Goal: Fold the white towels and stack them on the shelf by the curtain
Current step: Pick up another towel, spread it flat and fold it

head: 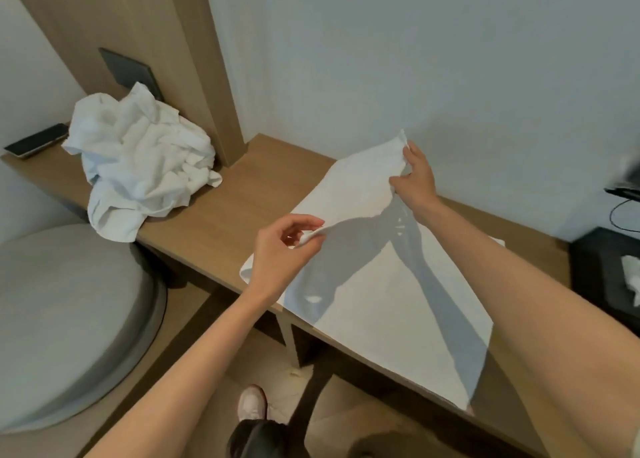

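White towel (377,298) edge between pinching fingertips of left hand (280,249) and right hand (415,180).

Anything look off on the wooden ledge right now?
The towel pile sits crumpled at the left end of the ledge, one flap drooping over the front edge. The flat towel, pinched by the left hand and right hand, overhangs that edge too. Nothing looks spilled.

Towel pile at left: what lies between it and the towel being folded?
Head view: only bare wooden surface separates the crumpled pile from the spread towel.
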